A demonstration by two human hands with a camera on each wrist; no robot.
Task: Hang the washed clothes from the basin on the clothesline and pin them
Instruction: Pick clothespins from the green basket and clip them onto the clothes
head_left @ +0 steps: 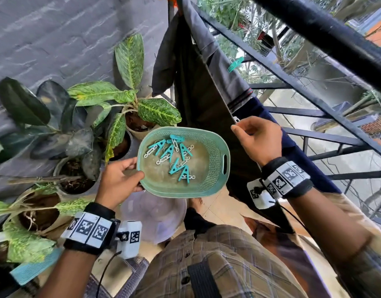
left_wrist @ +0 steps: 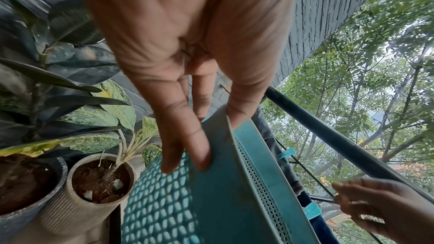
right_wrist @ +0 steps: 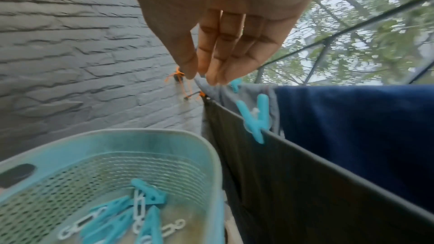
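My left hand (head_left: 129, 171) grips the rim of a green perforated basket (head_left: 206, 190), thumb inside and fingers underneath (left_wrist: 183, 155). Several teal clothespins (head_left: 174, 155) lie loose in the basket. A dark cloth (head_left: 202, 100) hangs on the line, with a grey garment (head_left: 224, 67) and a navy garment (head_left: 293, 147) behind it. A teal pin (right_wrist: 257, 120) clamps the dark cloth's top edge. My right hand (head_left: 239, 127) hovers just beside that edge, fingers (right_wrist: 220, 62) relaxed and holding nothing. Another pin (head_left: 234, 64) sits on the grey garment.
Potted plants (head_left: 112, 100) crowd the left along a grey brick wall (head_left: 56, 39). A black metal railing (head_left: 314, 93) runs on the right behind the clothes. A translucent basin (head_left: 155, 218) stands on the floor below the basket. Orange cord (right_wrist: 179, 75) ties the line to the wall.
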